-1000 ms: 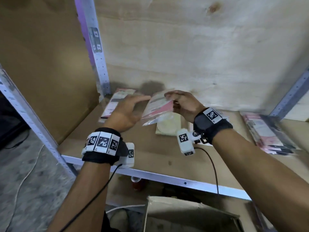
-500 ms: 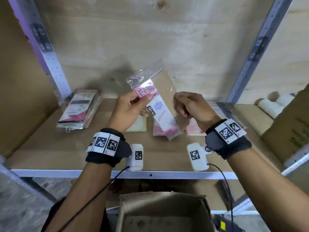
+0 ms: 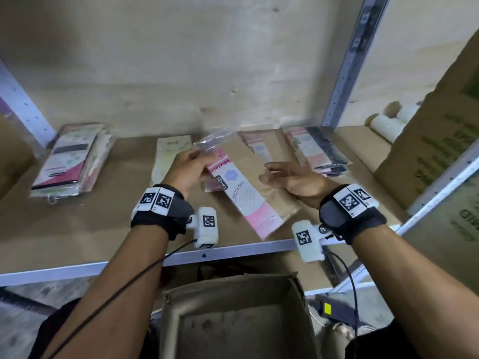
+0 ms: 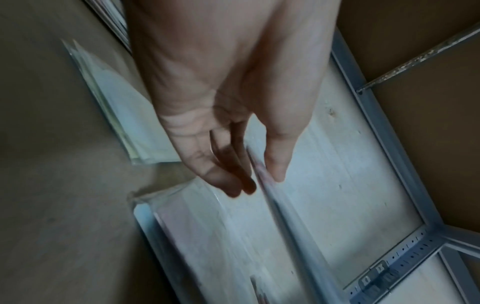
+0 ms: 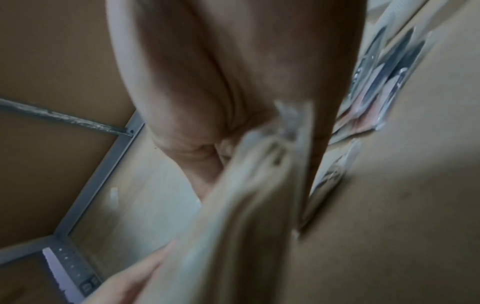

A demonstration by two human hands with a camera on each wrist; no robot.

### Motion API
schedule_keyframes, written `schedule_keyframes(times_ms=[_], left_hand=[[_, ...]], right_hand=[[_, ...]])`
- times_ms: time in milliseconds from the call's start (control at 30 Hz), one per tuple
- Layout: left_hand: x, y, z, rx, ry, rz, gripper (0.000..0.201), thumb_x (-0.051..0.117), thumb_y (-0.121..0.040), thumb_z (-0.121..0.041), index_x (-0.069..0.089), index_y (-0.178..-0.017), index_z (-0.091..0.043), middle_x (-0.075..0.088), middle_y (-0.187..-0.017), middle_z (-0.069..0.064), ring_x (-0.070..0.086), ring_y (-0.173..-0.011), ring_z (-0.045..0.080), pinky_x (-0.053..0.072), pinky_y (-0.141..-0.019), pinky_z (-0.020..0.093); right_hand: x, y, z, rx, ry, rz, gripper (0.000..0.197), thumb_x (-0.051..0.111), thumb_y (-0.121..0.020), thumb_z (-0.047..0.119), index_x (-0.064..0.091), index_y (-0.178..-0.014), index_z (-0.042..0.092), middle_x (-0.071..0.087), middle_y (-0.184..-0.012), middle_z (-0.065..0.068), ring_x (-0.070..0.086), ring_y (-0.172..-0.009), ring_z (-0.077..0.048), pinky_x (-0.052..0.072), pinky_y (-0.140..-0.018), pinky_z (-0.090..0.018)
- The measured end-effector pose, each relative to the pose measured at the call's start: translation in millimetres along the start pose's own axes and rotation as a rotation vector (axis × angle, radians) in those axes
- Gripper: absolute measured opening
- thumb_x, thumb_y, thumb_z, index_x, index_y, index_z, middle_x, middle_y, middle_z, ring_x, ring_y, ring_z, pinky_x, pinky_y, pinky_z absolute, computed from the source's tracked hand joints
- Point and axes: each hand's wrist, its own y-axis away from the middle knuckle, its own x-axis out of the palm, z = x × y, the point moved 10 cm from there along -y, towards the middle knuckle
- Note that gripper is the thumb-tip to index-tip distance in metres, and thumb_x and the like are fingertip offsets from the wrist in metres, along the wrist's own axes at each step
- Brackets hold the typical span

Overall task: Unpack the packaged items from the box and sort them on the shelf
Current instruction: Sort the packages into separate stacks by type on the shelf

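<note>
Right now my left hand (image 3: 188,168) pinches the far top end of the stocking packet (image 3: 239,193), thumb on one face and fingers behind, so its long axis slants from that grip down toward the near right, above the shelf (image 3: 77,229). My right hand (image 3: 290,181) hovers just right of it, fingers loosely spread, holding nothing I can see. Its pink label reads "STOCKING"; the pale packet (image 3: 168,156) further left reads "EME".
</note>
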Motion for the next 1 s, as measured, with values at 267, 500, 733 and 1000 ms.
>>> schedule_keyframes(times_ms=[267, 500, 733, 1000], left_hand=[[-16, -6, -35, 0.327, -0.525, -0.051, 0.05, 0.058, -0.094, -0.054, 0.064, -0.07, -0.01, 0.057, -0.055, -0.01, 0.047, -0.051, 0.005, 0.038, -0.056, 0.024], [-22, 16, -49, 0.443, -0.692, -0.09, 0.06, 0.044, -0.102, -0.051, 0.042, -0.05, -0.023, 0.044, -0.044, -0.012, 0.038, -0.042, 0.001, 0.032, -0.055, 0.027], [-35, 17, -24, 0.156, -0.214, 0.019, 0.057, 0.057, -0.095, -0.056, 0.054, -0.049, -0.022, 0.04, -0.042, -0.008, 0.034, -0.034, 0.008, 0.031, -0.038, 0.016], [-38, 23, -18, 0.033, -0.094, 0.052, 0.042, 0.058, -0.097, -0.045, 0.06, -0.069, -0.014, 0.044, -0.044, -0.003, 0.044, -0.031, 0.008, 0.028, -0.029, 0.011]], right_hand=[[3, 13, -13, 0.067, 0.029, 0.113, 0.043, 0.063, -0.094, 0.012, 0.056, -0.136, 0.006, 0.066, -0.129, -0.011, 0.064, -0.119, -0.023, 0.048, -0.104, -0.033], [11, 13, -1, -0.039, 0.155, 0.178, 0.035, 0.06, -0.096, 0.011, 0.06, -0.131, 0.014, 0.069, -0.124, -0.009, 0.066, -0.116, -0.023, 0.049, -0.103, -0.032], [9, 11, 9, -0.079, 0.219, 0.156, 0.033, 0.062, -0.096, 0.016, 0.062, -0.128, 0.011, 0.075, -0.107, -0.011, 0.072, -0.095, -0.019, 0.055, -0.085, -0.026], [17, 10, 20, -0.098, 0.249, 0.156, 0.031, 0.059, -0.097, 0.014, 0.061, -0.127, 0.005, 0.072, -0.111, -0.019, 0.069, -0.096, -0.024, 0.053, -0.077, -0.02]])
